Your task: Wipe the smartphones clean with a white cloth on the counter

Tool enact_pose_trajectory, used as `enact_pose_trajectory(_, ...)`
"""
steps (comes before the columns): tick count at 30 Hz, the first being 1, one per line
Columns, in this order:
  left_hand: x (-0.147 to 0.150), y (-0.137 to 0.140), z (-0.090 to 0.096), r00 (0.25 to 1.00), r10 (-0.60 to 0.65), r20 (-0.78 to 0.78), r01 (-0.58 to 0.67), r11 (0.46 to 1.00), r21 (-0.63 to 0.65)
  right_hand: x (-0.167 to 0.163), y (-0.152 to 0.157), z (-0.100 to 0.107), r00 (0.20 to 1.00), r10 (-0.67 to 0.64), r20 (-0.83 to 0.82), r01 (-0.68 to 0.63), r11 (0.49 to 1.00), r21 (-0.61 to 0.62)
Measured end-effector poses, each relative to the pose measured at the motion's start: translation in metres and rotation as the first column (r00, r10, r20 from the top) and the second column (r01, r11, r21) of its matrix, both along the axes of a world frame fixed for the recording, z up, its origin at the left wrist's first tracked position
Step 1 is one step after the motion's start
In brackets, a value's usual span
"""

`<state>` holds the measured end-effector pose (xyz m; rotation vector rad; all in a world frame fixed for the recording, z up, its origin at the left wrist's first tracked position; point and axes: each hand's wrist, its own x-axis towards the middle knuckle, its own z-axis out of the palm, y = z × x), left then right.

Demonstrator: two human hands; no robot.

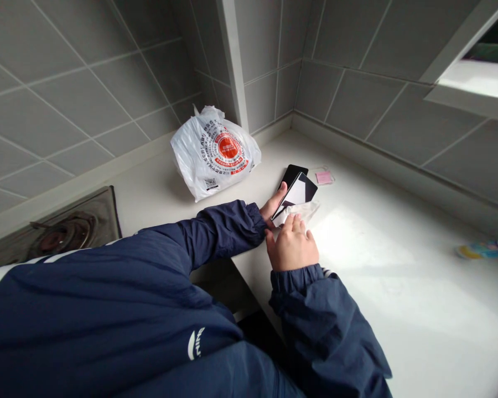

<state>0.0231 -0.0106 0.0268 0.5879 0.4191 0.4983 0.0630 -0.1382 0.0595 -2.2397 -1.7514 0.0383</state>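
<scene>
My left hand (270, 207) is closed on the lower left edge of a smartphone (301, 190), tilted, with a glossy black face and pale reflections. Over the phone's near end lies a crumpled white tissue (307, 209). My right hand (294, 246) presses this tissue against the phone with its fingers, the palm turned down; its fingertips are partly hidden. Just behind the phone, a flat black rectangular object (292, 172) rests on the counter, partly covered by it. To its right lies a small pink square (324, 177) with a clear, loose edge around it.
A white plastic bag (216, 152) with red and black print stands by the wall. At the left is a gas stove (62, 235). A blurred, colourful packet (481, 250) lies at the far right of the white counter (382, 298). Grey tiled walls meet behind.
</scene>
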Motion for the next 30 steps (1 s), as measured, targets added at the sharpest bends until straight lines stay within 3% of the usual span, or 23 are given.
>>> enact_pose_trajectory(6, -0.005, -0.002, 0.012, 0.981, -0.193, 0.0, 0.192, 0.98, -0.054, -0.018, -0.014, 0.014, 0.997, 0.052, -0.061, -0.057, 0.995, -0.082)
enact_pose_trajectory(12, -0.015, 0.01, 0.0, 0.94, -0.325, -0.107, 0.333, 0.94, 0.074, -0.025, -0.017, 0.005, 0.995, 0.082, -0.055, -0.085, 0.995, -0.05)
enact_pose_trajectory(19, -0.008, 0.007, -0.005, 0.989, -0.149, -0.006, 0.149, 0.986, 0.07, -0.022, -0.02, 0.006, 0.996, 0.073, -0.042, -0.077, 0.993, -0.089)
enact_pose_trajectory(24, -0.011, 0.008, -0.003, 0.981, -0.195, -0.009, 0.195, 0.979, 0.066, -0.029, -0.023, 0.003, 0.997, 0.069, -0.035, -0.072, 0.994, -0.081)
enact_pose_trajectory(30, -0.013, 0.02, -0.018, 0.945, -0.303, -0.126, 0.32, 0.937, 0.142, -0.028, -0.02, -0.002, 0.992, 0.123, -0.038, -0.124, 0.991, -0.049)
